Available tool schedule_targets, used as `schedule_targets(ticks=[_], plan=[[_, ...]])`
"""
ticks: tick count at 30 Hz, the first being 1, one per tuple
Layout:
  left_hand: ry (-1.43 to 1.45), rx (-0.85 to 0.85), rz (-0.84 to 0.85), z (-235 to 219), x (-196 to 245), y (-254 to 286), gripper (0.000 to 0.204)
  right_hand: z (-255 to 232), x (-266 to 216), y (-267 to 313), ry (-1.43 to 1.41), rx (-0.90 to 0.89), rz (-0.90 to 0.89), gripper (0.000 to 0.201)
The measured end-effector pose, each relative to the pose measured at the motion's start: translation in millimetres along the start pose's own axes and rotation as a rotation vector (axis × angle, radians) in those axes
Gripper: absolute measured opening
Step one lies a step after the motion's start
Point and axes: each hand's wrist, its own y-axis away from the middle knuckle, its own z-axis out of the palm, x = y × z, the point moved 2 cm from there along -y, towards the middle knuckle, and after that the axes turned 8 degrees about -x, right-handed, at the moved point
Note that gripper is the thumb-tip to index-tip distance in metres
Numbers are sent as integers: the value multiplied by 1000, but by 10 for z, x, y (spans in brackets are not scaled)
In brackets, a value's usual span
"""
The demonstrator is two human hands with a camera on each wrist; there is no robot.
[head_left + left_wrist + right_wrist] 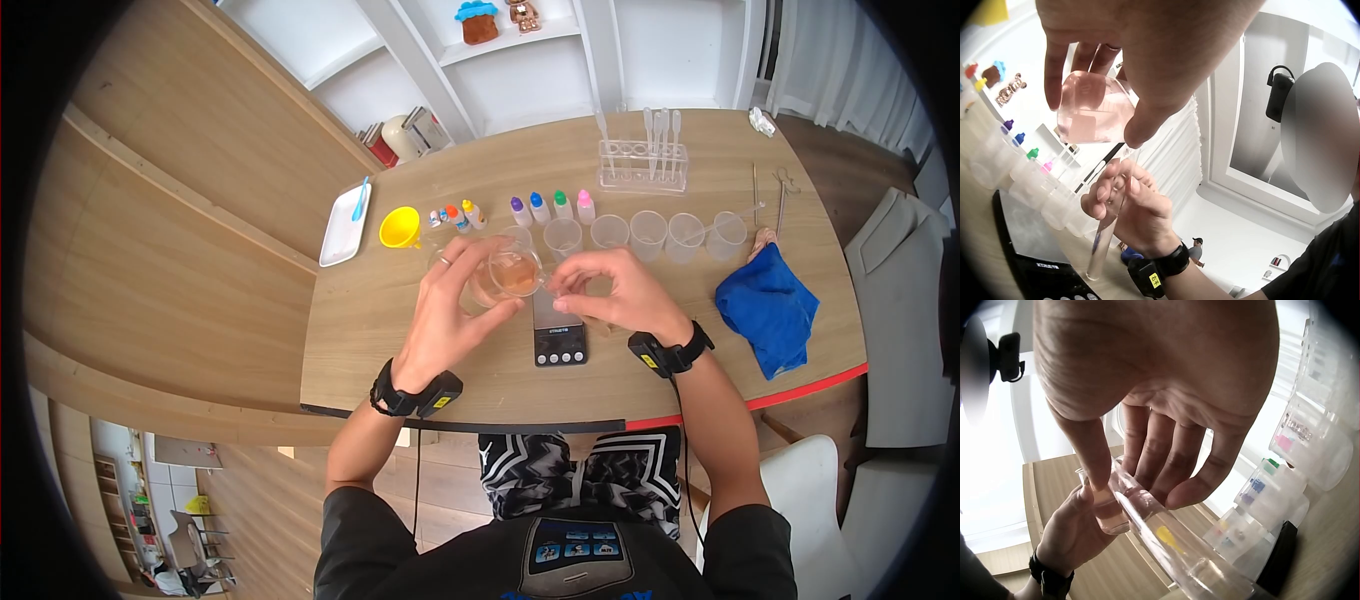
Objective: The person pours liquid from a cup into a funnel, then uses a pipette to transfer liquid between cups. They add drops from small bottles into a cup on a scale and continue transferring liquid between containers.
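My left hand (450, 305) grips a glass beaker (515, 272) of pale pink liquid, thumb on one side and fingers on the other. The beaker is tilted toward my right hand (630, 292), its lip close to the mouth of a clear test tube (1102, 245). Thumb and fingertips of the right hand pinch the tube near its top. In the right wrist view the tube slants down, with the beaker just behind it. A black digital scale (560, 345) lies on the table below both hands, partly hidden by them.
Behind the hands is a row of clear plastic cups (648, 236), with several dropper bottles (538, 206) beyond. A test tube rack (643, 168) stands farther back. To the left are a yellow funnel (400, 228) and white tray (345, 228); a blue cloth (768, 310) lies right.
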Motion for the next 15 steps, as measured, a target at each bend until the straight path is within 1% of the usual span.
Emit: schedule_targets(ticks=[9,12,15], plan=[[-4,0,4,0,6,0,64,-1,-4,3,-6,2,5,21],[-3,-2,1,-5,19,-2,64,5,20,1,14,6,-61,19],[-1,-3,1,-3,17,-3,64,-3,-20,0,-12,-3,3,21]])
